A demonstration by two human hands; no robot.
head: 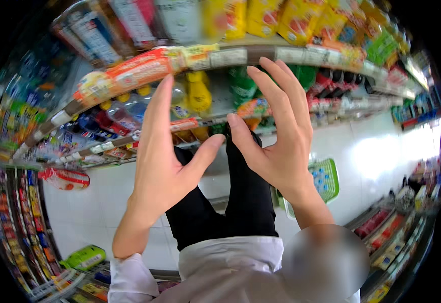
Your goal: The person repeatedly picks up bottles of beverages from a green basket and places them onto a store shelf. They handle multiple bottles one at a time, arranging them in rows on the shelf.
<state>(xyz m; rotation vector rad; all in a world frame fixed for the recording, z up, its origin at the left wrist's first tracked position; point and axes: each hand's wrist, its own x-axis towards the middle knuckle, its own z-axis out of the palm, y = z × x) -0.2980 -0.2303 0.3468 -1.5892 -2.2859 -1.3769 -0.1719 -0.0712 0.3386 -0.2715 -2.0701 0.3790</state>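
Both of my hands are raised in front of a store shelf, palms facing each other, with nothing between them. My left hand (163, 163) has its thumb spread, and its fingertips overlap a red-and-orange promotional strip (141, 70) on the shelf edge. My right hand (281, 140) has its fingers apart before the price-label rail (226, 57); I cannot tell whether it touches it. Between the hands, on the lower tier, stand a yellow bottle (199, 94) and a green bottle (243, 87). Yellow pouches (264, 17) line the tier above.
Dark bottles with red labels (322, 81) stand at the right of the shelf. A green-and-white basket (334, 181) holding several bottles sits on the white tiled floor (99, 212). A red package (67, 178) juts out at left; a green package (88, 257) lies lower left.
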